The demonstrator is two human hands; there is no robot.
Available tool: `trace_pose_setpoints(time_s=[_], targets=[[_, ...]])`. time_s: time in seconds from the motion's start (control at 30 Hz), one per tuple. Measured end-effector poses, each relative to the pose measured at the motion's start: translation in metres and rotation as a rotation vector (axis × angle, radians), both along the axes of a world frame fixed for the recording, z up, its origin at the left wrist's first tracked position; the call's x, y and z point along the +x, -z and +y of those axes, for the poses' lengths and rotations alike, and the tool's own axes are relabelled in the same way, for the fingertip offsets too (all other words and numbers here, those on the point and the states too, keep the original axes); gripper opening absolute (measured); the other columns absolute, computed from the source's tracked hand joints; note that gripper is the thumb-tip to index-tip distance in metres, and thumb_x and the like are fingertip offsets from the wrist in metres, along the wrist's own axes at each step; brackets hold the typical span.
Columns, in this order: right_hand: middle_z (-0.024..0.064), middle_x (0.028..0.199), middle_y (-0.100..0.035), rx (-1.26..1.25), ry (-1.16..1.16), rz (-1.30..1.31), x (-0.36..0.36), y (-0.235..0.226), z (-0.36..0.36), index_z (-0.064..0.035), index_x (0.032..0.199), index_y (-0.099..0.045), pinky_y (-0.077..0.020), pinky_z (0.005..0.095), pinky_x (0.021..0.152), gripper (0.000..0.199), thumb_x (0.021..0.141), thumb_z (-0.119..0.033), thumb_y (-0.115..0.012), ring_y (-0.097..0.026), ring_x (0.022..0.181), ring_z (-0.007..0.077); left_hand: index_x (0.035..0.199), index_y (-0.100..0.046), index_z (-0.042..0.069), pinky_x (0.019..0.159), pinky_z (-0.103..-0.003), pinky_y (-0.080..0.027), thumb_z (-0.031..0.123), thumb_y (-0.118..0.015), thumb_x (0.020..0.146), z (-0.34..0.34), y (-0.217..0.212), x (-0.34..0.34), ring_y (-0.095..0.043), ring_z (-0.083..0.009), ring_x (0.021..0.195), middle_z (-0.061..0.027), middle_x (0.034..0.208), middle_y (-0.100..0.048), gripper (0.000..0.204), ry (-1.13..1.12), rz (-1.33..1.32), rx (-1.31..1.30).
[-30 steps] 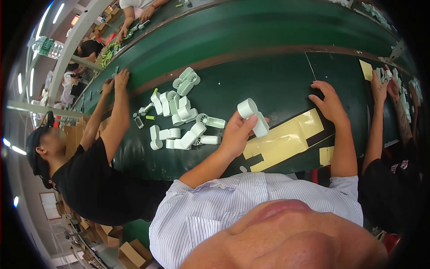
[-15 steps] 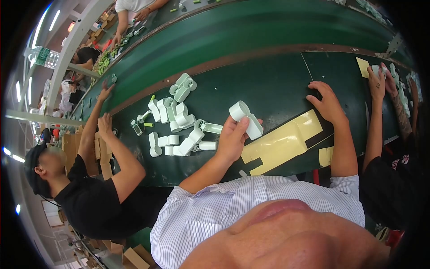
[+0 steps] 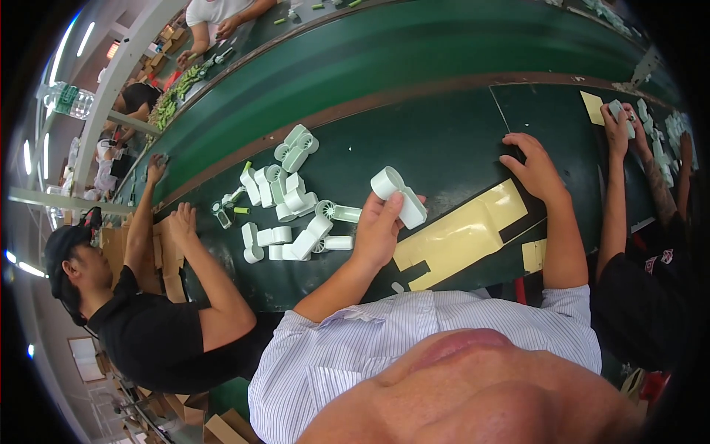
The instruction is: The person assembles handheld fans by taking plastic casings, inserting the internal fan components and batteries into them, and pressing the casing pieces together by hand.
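Note:
My left hand point(image 3: 377, 231) grips a pale green plastic fan housing point(image 3: 413, 212), thumb on its front. The housing's round, hollow head points up and to the left, and its short handle slants down to the right. Left of this hand lies a loose group of similar fan housings point(image 3: 302, 201), some showing spoked round grilles. My right hand point(image 3: 534, 169) holds nothing; its fingers are apart over the dark green table, above the far right end of a yellow sheet point(image 3: 460, 235). That sheet has cut-outs and lies between my forearms.
A small yellow piece point(image 3: 534, 256) lies beside my right forearm. At the left, a co-worker in black point(image 3: 155, 325) reaches over the table; another person's hands point(image 3: 620, 126) hold a pale part at the right. A green conveyor belt point(image 3: 384, 63) runs along the far side.
My left hand and the fan housing have shifted slightly left. My right hand keeps its pose. The left co-worker's near hand has lowered and moved a little right.

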State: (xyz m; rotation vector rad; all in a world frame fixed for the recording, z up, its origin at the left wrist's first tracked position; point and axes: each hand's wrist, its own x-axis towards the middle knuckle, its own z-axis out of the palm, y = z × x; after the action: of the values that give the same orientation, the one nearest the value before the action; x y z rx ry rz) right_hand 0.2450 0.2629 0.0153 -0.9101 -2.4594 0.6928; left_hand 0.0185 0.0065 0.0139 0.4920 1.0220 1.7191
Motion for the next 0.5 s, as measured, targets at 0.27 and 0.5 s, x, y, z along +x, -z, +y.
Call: trace_pose_setpoints(time_s=[0.27, 0.5], targets=[[0.0144, 0.123, -0.061, 0.002, 0.005, 0.032, 0.001, -0.0005, -0.0018, -0.003, 0.115, -0.063, -0.0422, 0.0385, 0.104, 0.034, 0.085, -0.017, -0.071, -0.054, 0.121, 0.032, 0.125, -0.048, 0.006, 0.093, -0.043, -0.053, 0.026, -0.053, 0.102, 0.0003, -0.0016, 0.0033, -0.064, -0.0273, 0.106, -0.0168, 0.112, -0.064, 0.031, -0.045, 0.015, -0.02], [0.0136, 0.127, -0.059, -0.029, 0.004, 0.003, 0.0017, 0.0024, -0.0001, -0.0029, 0.117, -0.062, -0.0401, 0.0368, 0.107, 0.035, 0.085, -0.016, -0.07, -0.052, 0.125, 0.0302, 0.127, -0.046, 0.006, 0.095, -0.045, -0.053, 0.025, -0.053, 0.102, -0.0002, -0.0026, 0.0052, -0.063, -0.0276, 0.109, -0.0138, 0.113, -0.062, 0.032, -0.026, 0.036, 0.008]])
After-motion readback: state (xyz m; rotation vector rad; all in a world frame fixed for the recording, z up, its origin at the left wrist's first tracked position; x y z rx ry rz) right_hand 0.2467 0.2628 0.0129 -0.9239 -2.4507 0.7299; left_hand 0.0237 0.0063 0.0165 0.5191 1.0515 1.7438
